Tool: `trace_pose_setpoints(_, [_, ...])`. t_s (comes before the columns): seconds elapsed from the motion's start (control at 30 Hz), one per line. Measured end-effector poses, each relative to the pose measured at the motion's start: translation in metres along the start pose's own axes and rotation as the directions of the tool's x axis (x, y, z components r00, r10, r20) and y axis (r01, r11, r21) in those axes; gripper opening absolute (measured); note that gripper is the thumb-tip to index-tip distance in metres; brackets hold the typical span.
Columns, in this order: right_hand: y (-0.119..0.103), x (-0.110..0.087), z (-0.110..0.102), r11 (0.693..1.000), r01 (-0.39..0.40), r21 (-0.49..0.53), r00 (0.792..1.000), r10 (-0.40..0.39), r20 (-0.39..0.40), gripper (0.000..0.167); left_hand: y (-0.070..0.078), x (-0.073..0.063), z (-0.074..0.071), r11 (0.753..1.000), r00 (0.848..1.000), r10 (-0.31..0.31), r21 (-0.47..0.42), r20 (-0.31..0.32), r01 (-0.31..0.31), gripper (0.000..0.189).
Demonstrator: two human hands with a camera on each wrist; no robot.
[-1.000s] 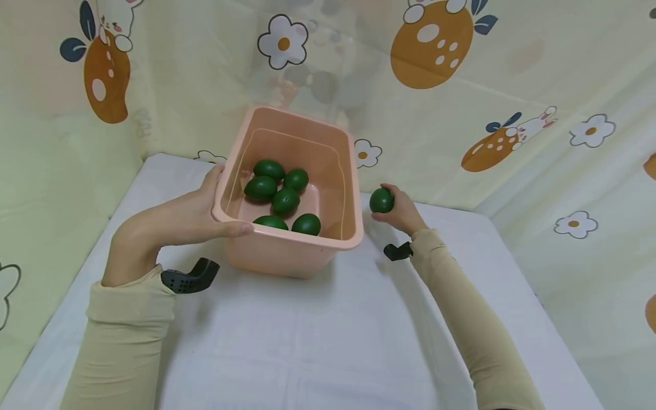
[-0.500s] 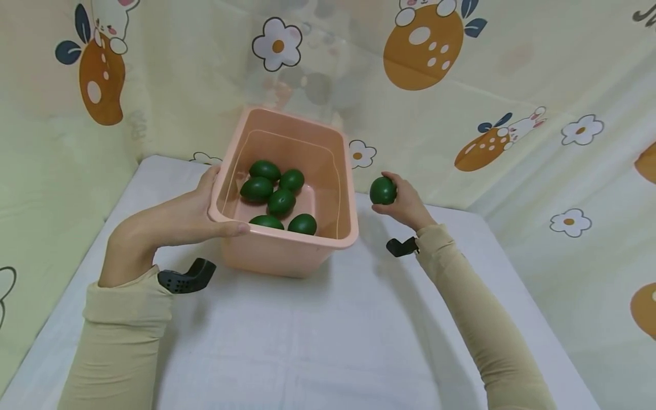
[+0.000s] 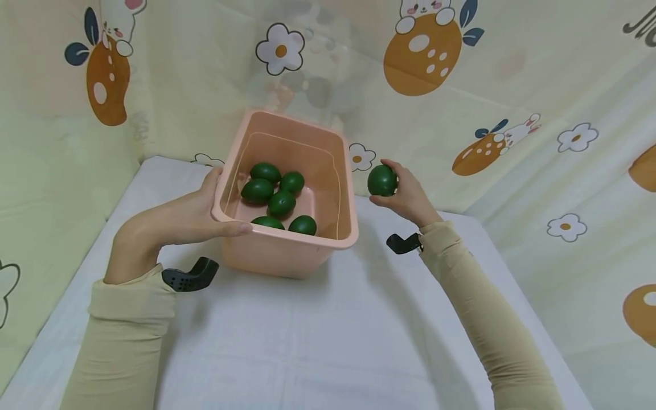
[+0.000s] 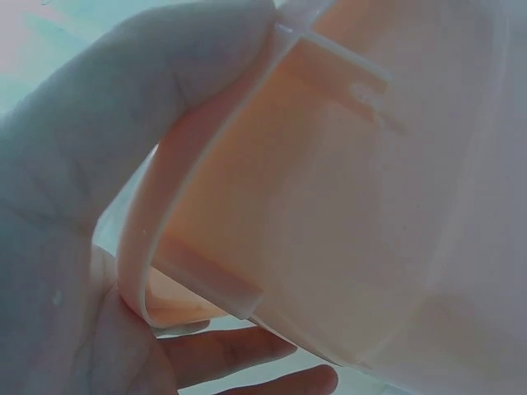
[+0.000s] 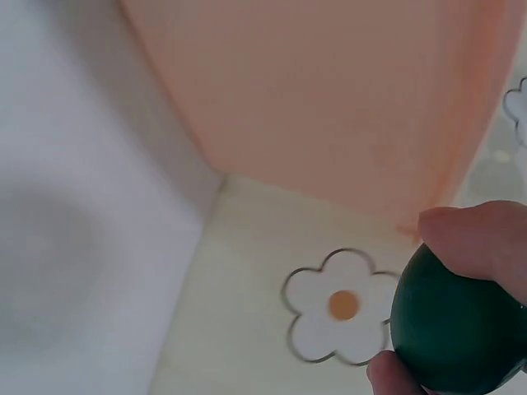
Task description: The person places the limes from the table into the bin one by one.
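A pink plastic tub (image 3: 338, 188) stands on the white table and holds several dark green avocados (image 3: 282, 202). My left hand (image 3: 197, 213) grips the tub's near left corner, thumb over the rim; in the left wrist view the rim (image 4: 165, 214) runs through my palm. To the right of the tub, at about rim height, my right hand (image 3: 402, 191) holds one more green avocado (image 3: 382, 180) in its fingers. The right wrist view shows that avocado (image 5: 457, 325) pinched beside the tub wall (image 5: 329, 99).
The table (image 3: 318, 341) is covered in white cloth and sits in a corner of patterned curtain walls (image 3: 461, 85) at the back, left and right. Black wrist-camera mounts (image 3: 187, 276) stick out under both sleeves.
My right hand has lifted the avocado off the table and carried it up, level with the tub's rim. The left hand and the tub have stayed put.
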State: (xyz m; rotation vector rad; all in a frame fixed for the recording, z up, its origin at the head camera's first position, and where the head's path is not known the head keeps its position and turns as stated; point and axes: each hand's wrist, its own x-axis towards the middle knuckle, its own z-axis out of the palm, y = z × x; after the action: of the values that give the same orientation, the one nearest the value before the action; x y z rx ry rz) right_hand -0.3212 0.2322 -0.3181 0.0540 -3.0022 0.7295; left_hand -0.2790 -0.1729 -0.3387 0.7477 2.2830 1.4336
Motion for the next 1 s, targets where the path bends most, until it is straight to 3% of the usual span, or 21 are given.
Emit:
trace_pose_setpoints(0.6, [-0.068, -0.009, -0.009, 0.992, 0.117, 0.042, 0.993, -0.117, 0.012, 0.086, 0.000, 0.000, -0.002, 1.000, 1.000, 0.009, -0.020, 0.006, -0.009, 0.105])
trace_pose_setpoints(0.87, [-0.081, -0.005, 0.002, 0.988, 0.116, 0.100, 0.992, -0.120, 0.035, 0.093, 0.001, -0.001, 0.000, 0.999, 1.000, 0.018, -0.032, 0.000, -0.018, 0.107])
trace_pose_setpoints(1.0, [-0.081, -0.008, 0.004, 0.989, 0.118, 0.092, 0.992, -0.122, 0.031, 0.087, 0.000, -0.002, 0.001, 0.999, 0.999, 0.037, -0.038, -0.007, -0.037, 0.106])
